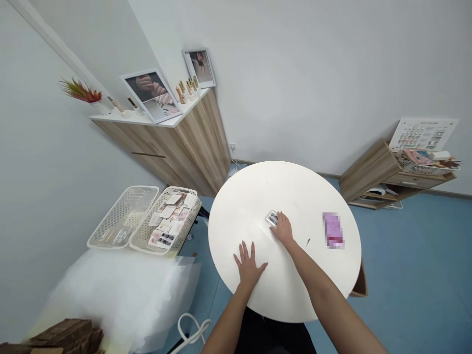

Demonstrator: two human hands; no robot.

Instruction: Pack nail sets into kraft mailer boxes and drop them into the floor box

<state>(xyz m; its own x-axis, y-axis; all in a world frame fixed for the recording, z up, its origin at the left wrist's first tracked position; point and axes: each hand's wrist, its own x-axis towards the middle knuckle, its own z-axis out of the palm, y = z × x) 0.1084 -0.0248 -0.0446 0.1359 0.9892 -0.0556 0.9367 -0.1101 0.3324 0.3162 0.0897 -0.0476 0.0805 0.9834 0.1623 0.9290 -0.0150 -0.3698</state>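
White mesh baskets sit on the floor well off to the left of both my hands. The nearer basket (176,189) is packed with nail-sample cards (167,221) lying flat in overlapping rows. The farther basket (110,221) holds only a few slim items at its near end, too small for me to make out.

On the round white table (280,187), my left hand (248,265) lies flat, palm down, with the fingers spread and nothing under them; it is fully released. The forearm comes in low from the near edge. My right hand (283,230) reaches farther out, arm nearly straight, and its fingertips rest on the near end of a small clear case of nail tips (272,217). The fingers bend slightly over the case. From this view I cannot tell whether they pinch it or only press on it.

The case lies flat on the tabletop, just beyond the right fingertips and ahead and to the right of the left hand. Its long axis runs diagonally, away from the fingers toward the far left. A pink item (334,230), blurred out, lies on the table to the right of the right hand, apart from it.
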